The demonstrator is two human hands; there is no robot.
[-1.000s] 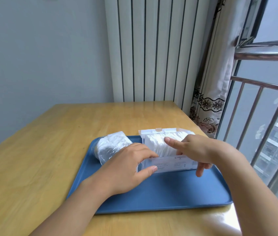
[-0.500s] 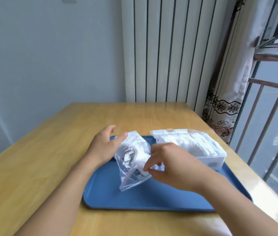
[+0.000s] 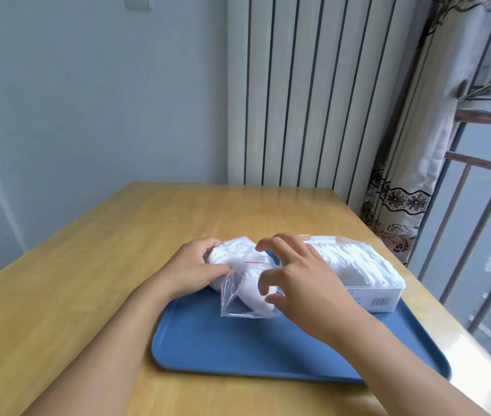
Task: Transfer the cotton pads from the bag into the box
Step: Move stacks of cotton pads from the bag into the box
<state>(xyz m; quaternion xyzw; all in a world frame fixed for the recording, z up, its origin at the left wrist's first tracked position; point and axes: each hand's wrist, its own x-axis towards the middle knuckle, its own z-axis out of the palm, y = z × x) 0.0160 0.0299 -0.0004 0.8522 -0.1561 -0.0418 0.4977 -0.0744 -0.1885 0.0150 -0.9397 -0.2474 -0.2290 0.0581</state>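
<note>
A clear zip bag [image 3: 239,291] stuffed with white cotton pads [image 3: 232,255] lies on the blue tray [image 3: 268,349]. My left hand [image 3: 191,270] grips the bag's far end, fingers curled round it. My right hand [image 3: 296,280] hovers at the bag's open mouth with fingers spread and bent, thumb near the pads that show there; whether it touches them I cannot tell. To the right stands the white open box [image 3: 370,298], filled with a row of cotton pads [image 3: 355,265].
The tray sits on a wooden table [image 3: 88,280] whose right edge runs along a window with metal bars [image 3: 460,235]. A radiator [image 3: 307,91] and a patterned curtain [image 3: 400,211] stand behind the table.
Both hands left the box and went to the bag. My left hand now grips the bag's far end, and my right hand has opened its fingers at the bag's mouth.
</note>
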